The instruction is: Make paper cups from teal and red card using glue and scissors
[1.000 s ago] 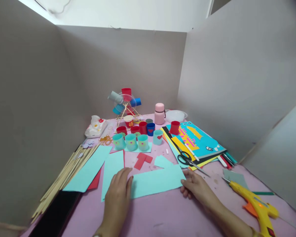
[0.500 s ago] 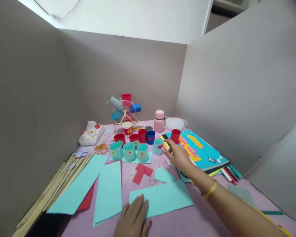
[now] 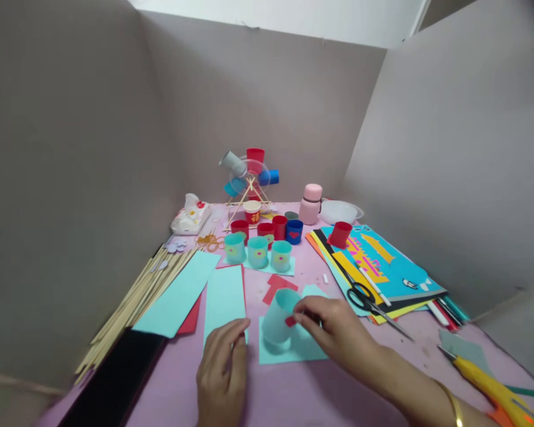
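Note:
My right hand (image 3: 333, 326) grips a light turquoise paper cup (image 3: 276, 326) by its right side, thumb and fingers at the wall. The cup is tilted a little, above a turquoise paper sheet (image 3: 302, 350). A bit of red shows at my fingertips, mostly covered by them. Left of the cup, my left hand (image 3: 225, 362) holds nothing, its fingers loosely bent and apart from the cup. Just behind the cup lie red paper pieces (image 3: 276, 286). Farther back, three turquoise cups with flower shapes (image 3: 257, 255) stand on a turquoise strip (image 3: 289, 268).
At left lie turquoise sheets (image 3: 225, 290), wooden sticks (image 3: 129, 314) and a black object (image 3: 115, 379). Right are black scissors (image 3: 365, 296), coloured papers (image 3: 400, 273) and a yellow glue gun (image 3: 485, 379). Behind stand a small wheel model (image 3: 250, 184), a pink flask (image 3: 310, 207) and red cups (image 3: 279, 227).
My right hand has taken the turquoise heart cup from the back row and brought it toward me. My left hand has lifted off the sheet. The view has shifted left and down.

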Demonstrator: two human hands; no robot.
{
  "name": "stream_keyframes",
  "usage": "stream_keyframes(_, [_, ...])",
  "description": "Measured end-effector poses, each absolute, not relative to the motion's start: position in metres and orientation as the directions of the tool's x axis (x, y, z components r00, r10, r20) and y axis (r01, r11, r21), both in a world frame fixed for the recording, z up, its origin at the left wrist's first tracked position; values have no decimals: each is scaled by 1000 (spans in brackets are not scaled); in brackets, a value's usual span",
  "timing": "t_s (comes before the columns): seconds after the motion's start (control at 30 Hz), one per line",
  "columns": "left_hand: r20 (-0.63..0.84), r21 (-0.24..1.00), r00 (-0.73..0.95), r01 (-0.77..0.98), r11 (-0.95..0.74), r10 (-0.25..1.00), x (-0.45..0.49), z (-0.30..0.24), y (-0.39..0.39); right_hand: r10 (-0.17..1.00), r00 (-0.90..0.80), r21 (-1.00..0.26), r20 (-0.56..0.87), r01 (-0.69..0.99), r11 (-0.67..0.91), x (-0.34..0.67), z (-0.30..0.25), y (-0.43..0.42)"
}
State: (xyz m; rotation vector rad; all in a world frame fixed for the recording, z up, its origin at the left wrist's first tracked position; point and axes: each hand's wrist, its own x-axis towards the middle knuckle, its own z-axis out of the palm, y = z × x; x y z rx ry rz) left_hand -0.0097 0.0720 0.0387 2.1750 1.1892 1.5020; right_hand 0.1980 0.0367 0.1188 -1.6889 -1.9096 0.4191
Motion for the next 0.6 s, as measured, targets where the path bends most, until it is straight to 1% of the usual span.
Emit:
stream_keyframes(0.1, [612,655,90,500,-567,786,-13,41,71,974,-146,-535,175,816,218,178,111,30])
stream_keyframes(0.23, [563,699,80,484,-526,823,-15,42,71,971,-169,-462,168,857,229,174,108,30])
stream_keyframes(0.4, [539,707,156,449,-546,827,-11,42,71,974,-149,-421,169,883,208,174,107,28])
stream_keyframes(0.5, [530,704,187,446,-553,827,-11,40,70,976,-117,-440,184,878,188,175,111,24])
stream_keyframes(0.6, [523,698,210,451,-556,826,-13,40,71,976,-43,-462,212,876,139,187,117,12])
